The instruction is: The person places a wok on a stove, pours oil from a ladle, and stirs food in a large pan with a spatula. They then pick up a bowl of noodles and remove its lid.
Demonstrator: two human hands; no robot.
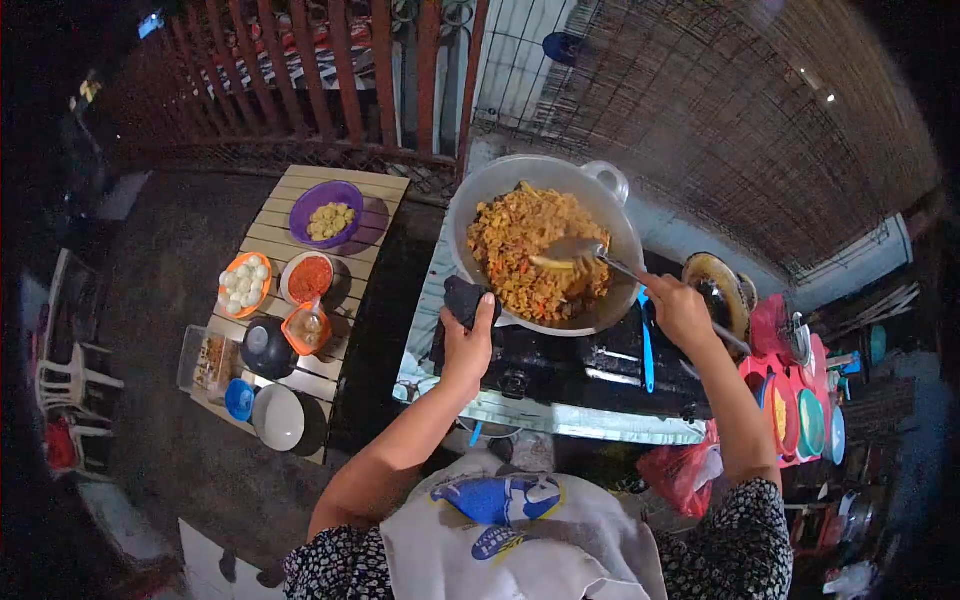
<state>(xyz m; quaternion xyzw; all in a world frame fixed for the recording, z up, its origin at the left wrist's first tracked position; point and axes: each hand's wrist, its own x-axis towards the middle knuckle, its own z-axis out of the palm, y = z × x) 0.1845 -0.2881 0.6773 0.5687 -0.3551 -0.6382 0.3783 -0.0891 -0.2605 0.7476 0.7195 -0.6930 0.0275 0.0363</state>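
Note:
A large metal wok (628, 225) sits on the black stove and holds a chopped, reddish-orange food mixture (500, 235). My left hand (466, 350) is closed around a dark cloth (460, 298) at the wok's near-left rim; the cloth hides whatever handle lies beneath. In my right hand (682, 312) is the handle of a metal spatula (622, 266), held from the right side. The spatula's head, slightly blurred, rests in the food near the wok's middle. On the stove below my right hand lies a blue utensil (647, 350).
Left of the stove, a slatted wooden table (270, 215) carries a purple bowl (303, 222), a plate of white eggs (244, 284) and a bowl of red paste (310, 278). A second, oil-darkened pan (712, 275) stands right of the stove, near a pink rack (790, 350). Bamboo screening (720, 110) rises behind.

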